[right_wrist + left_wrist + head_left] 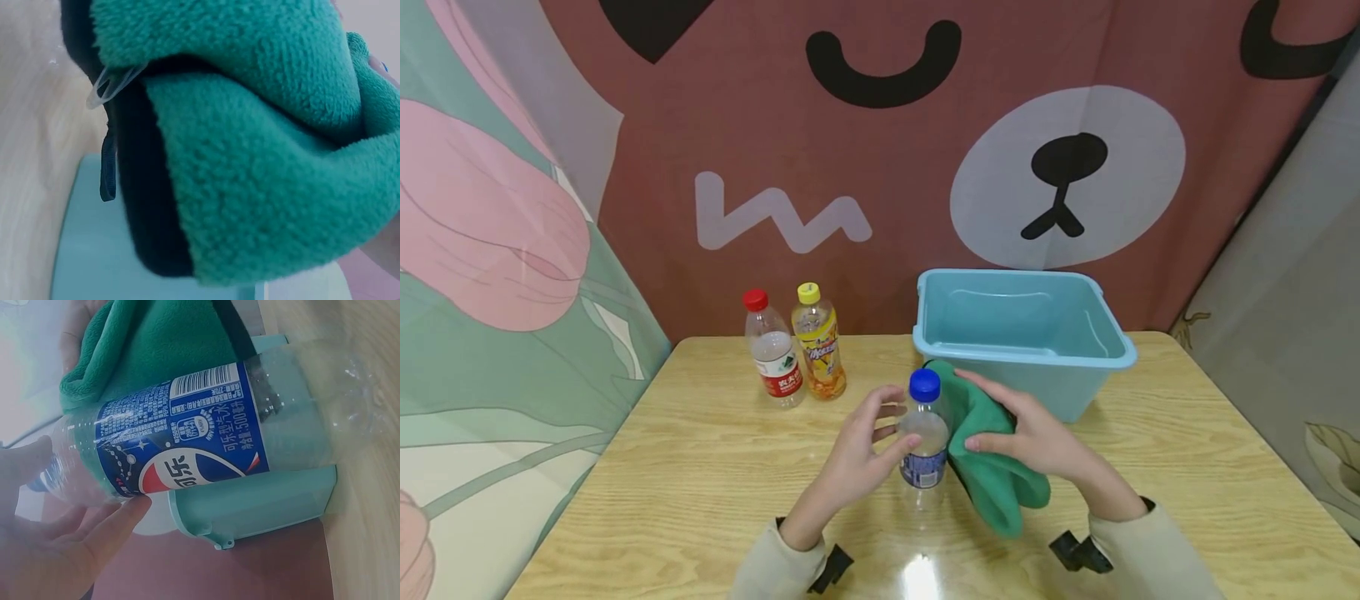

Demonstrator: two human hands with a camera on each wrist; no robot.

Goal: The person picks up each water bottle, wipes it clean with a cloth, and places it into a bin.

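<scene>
A clear plastic cola bottle (923,442) with a blue cap and a blue label (181,431) stands upright on the table and looks empty. My left hand (857,454) holds it around the upper part, thumb in front and fingers at its left side. Right beside it, my right hand (1030,433) grips a bunched green towel (985,458). The towel hangs down against the bottle's right side. In the right wrist view the fluffy towel (269,175) shows a dark edge band with a small loop, and hides most of that hand.
Behind the towel, a light blue plastic bin (1022,358) stands at the back of the wooden table (700,500). At the back left are a red-capped water bottle (775,354) and a yellow-capped drink bottle (820,346), side by side. A patterned curtain (880,167) hangs behind.
</scene>
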